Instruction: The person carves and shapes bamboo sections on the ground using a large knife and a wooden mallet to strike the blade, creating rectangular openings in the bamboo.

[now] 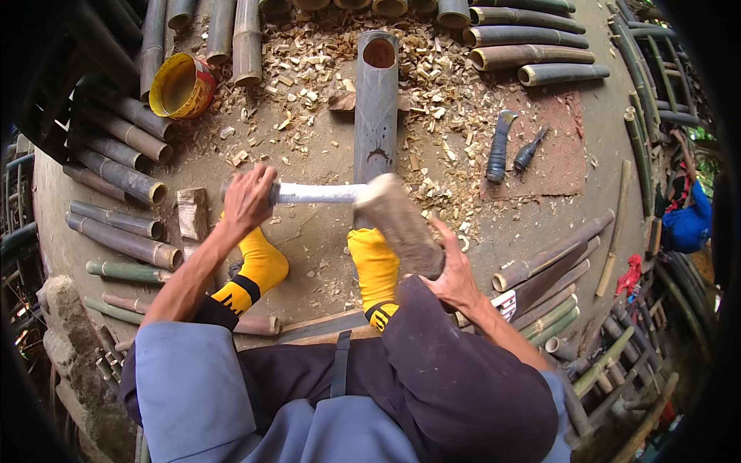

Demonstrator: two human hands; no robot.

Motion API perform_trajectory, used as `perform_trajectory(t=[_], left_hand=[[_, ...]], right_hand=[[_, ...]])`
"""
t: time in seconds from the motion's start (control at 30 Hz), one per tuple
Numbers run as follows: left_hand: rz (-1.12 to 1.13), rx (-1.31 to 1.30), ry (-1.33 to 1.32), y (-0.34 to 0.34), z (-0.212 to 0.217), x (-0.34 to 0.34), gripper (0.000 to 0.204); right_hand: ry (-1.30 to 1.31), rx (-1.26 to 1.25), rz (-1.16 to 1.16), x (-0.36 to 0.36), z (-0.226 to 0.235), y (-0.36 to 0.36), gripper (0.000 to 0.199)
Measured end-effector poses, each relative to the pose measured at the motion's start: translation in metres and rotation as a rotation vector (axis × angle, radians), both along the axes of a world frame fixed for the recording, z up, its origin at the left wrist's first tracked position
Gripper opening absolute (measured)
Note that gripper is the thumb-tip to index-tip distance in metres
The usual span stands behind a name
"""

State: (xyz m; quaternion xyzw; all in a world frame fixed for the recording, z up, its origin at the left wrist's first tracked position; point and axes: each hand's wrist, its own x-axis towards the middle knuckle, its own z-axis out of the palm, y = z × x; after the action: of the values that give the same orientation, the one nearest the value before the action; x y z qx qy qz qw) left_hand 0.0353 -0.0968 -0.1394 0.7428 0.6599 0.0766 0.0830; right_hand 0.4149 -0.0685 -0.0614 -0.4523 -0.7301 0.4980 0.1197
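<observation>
A wooden mallet (pixel 401 228) lies crosswise in front of me, its blocky head blurred and its handle wrapped in white. My left hand (pixel 251 193) is closed round the dark end of the handle. Against the near end of the head, my right hand (pixel 454 270) curls its fingers and thumb on the wood. Beneath the mallet, a thick grey bamboo tube (pixel 376 116) points away from me, its far end raised on a wood block (pixel 342 101). A dark notch or mark shows on its upper side. My foot in a yellow sock (pixel 374 266) rests over its near part.
Pale wood chips (pixel 309 62) cover the ground around the tube. On a reddish mat (pixel 559 147) at the right lie a dark-handled chisel (pixel 500 147) and a smaller dark tool (pixel 531 148). A yellow-rimmed bucket (pixel 179 86) stands far left. Bamboo pieces (pixel 123 239) line both sides.
</observation>
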Motion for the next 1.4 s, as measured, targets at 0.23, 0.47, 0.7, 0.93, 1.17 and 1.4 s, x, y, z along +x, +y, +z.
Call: perform_trajectory(t=[0.23, 0.47, 0.7, 0.93, 1.17, 1.4], left_hand=[[0.072, -0.396, -0.201, -0.032, 0.033, 0.009, 0.033], [0.057, -0.443, -0.399, -0.038, 0.043, 0.014, 0.033], [-0.062, -0.405, -0.472, 0.041, 0.029, -0.049, 0.030], [-0.021, -0.525, -0.184, 0.091, 0.009, -0.051, 0.027], [-0.044, -0.536, -0.120, 0.097, 0.014, -0.049, 0.025], [0.002, -0.582, 0.022, 0.097, 0.019, -0.050, 0.024]], right_hand=[[-0.299, -0.398, -0.437, 0.062, -0.037, -0.055, 0.090], [-0.296, -0.312, -0.553, 0.049, -0.037, -0.069, 0.098], [-0.355, -0.497, -0.485, 0.065, -0.043, -0.049, 0.098], [-0.259, -0.349, -0.454, 0.041, -0.023, -0.034, 0.100], [-0.123, -0.215, -0.400, 0.028, -0.002, -0.005, 0.103], [0.183, 0.458, -0.258, -0.042, 0.057, 0.086, 0.101]])
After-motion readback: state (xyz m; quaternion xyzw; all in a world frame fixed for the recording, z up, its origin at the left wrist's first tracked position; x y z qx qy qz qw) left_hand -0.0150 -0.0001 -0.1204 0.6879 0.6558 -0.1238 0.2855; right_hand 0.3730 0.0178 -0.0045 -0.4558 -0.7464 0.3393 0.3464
